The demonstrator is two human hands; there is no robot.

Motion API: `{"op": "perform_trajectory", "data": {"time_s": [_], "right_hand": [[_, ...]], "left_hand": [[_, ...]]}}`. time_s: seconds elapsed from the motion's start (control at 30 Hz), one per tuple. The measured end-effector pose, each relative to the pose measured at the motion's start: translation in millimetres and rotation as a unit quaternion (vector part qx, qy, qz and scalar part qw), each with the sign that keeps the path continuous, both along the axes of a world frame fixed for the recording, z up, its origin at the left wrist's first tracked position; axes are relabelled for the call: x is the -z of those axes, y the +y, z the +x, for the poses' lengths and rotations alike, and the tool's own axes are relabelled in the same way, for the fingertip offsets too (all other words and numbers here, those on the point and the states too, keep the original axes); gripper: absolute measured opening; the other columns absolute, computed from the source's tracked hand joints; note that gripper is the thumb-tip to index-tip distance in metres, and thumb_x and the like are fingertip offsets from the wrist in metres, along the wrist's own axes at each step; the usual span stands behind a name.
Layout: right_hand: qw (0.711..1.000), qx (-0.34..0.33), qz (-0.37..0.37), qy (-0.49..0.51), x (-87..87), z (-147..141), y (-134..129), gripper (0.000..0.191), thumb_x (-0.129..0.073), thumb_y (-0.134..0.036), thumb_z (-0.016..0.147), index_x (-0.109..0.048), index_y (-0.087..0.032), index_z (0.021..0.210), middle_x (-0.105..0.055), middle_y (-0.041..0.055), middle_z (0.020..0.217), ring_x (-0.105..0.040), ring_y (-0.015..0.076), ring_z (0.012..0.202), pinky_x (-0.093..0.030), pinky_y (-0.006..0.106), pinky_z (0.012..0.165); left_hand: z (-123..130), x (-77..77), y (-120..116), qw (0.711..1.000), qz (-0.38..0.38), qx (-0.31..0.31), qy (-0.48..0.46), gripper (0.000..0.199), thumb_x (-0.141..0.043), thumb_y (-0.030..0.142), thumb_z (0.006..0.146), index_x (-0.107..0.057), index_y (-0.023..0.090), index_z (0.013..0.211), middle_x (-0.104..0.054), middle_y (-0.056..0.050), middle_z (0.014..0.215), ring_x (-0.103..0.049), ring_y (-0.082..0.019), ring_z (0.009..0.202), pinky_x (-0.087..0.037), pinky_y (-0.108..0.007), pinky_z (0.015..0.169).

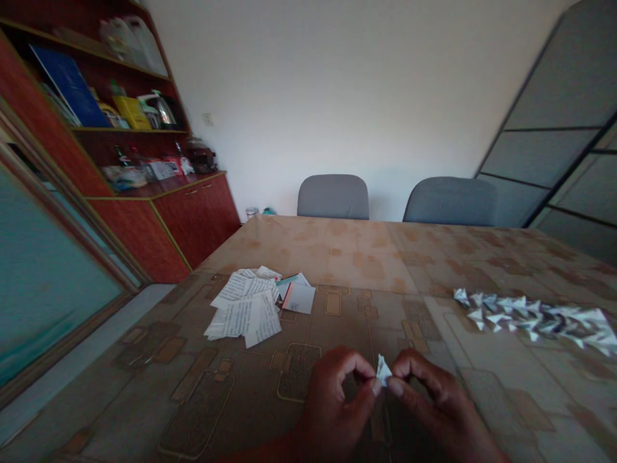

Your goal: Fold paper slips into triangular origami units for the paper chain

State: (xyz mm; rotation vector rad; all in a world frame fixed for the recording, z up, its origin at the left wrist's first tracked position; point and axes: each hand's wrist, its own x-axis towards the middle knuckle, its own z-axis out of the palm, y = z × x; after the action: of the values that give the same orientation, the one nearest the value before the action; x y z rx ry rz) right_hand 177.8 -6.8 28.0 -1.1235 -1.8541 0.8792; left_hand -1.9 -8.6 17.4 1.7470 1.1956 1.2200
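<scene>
Between my two hands is a small folded paper piece (382, 371), whitish and pointed at the top, held just above the near part of the table. My left hand (341, 392) pinches its left side between thumb and forefinger. On the other side, my right hand (429, 395) pinches it the same way. To the left lies a loose pile of printed paper slips (250, 308), with a few coloured cards (299, 299) at its right edge. Over on the right, rows of similar folded paper pieces (535, 318) lie close together.
A patterned cover lies over the table (337, 251). Two grey chairs (332, 196) stand at its far side, before a white wall. At the left is a red wooden cabinet (193, 218) with bottles, a kettle and folders on its shelves.
</scene>
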Motion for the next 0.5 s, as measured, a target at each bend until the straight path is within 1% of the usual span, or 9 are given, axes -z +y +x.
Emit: {"op": "perform_trajectory", "data": {"time_s": [0.1,0.17,0.23,0.3,0.37,0.5], "right_hand": [[0.999,0.015,-0.035,0.028,2.8,-0.3,-3.0,0.021,-0.058,-0.037,0.088,-0.061,-0.02,0.075,-0.061,-0.0003,0.069,-0.06,0.0152,0.066,-0.049,0.022,0.061],[0.995,0.026,-0.072,0.067,5.2,0.3,-4.6,0.022,-0.06,-0.038,0.087,-0.062,-0.02,0.075,-0.062,-0.0001,0.067,-0.06,0.0151,0.065,-0.048,0.021,0.059],[0.989,0.036,-0.094,0.105,7.5,0.9,-5.6,0.024,-0.062,-0.04,0.085,-0.062,-0.02,0.073,-0.061,-0.0006,0.065,-0.059,0.0142,0.062,-0.047,0.021,0.056],[0.987,0.044,-0.096,0.124,9.0,0.6,-6.3,0.025,-0.064,-0.04,0.084,-0.062,-0.019,0.071,-0.061,-0.0007,0.064,-0.058,0.014,0.061,-0.047,0.021,0.056],[0.987,0.04,-0.096,0.124,9.8,-0.9,-7.5,0.025,-0.065,-0.039,0.083,-0.061,-0.019,0.07,-0.06,-0.0008,0.063,-0.058,0.0137,0.06,-0.047,0.021,0.056],[0.987,0.025,-0.1,0.121,10.4,-5.6,-11.4,0.025,-0.063,-0.038,0.084,-0.058,-0.019,0.068,-0.057,-0.0019,0.06,-0.054,0.0117,0.056,-0.045,0.019,0.052]], "left_hand": [[0.1,-1.8,-1.0,0.999,-0.034,-0.002,0.012,0.009,-0.06,0.019,0.075,-0.061,0.016,0.066,-0.06,-0.002,0.067,-0.057,-0.017,0.068,-0.04,-0.026,0.065],[0.0,-3.5,-1.0,0.999,-0.048,0.018,-0.003,0.01,-0.061,0.02,0.076,-0.062,0.016,0.067,-0.061,-0.002,0.068,-0.058,-0.017,0.069,-0.041,-0.026,0.066],[0.1,-5.2,-0.6,0.996,-0.077,0.041,-0.033,0.011,-0.062,0.023,0.077,-0.065,0.016,0.07,-0.062,-0.002,0.068,-0.058,-0.016,0.069,-0.041,-0.025,0.067],[0.5,-6.7,0.1,0.99,-0.109,0.055,-0.066,0.011,-0.062,0.025,0.078,-0.067,0.016,0.073,-0.065,-0.002,0.069,-0.059,-0.016,0.069,-0.042,-0.024,0.067],[0.9,-7.9,0.8,0.986,-0.13,0.065,-0.087,0.012,-0.063,0.026,0.078,-0.068,0.015,0.075,-0.067,-0.002,0.071,-0.059,-0.016,0.07,-0.043,-0.024,0.067],[1.1,-10.2,0.9,0.985,-0.142,0.057,-0.08,0.015,-0.063,0.026,0.077,-0.067,0.015,0.069,-0.066,-0.002,0.066,-0.058,-0.015,0.066,-0.042,-0.022,0.063]]}}
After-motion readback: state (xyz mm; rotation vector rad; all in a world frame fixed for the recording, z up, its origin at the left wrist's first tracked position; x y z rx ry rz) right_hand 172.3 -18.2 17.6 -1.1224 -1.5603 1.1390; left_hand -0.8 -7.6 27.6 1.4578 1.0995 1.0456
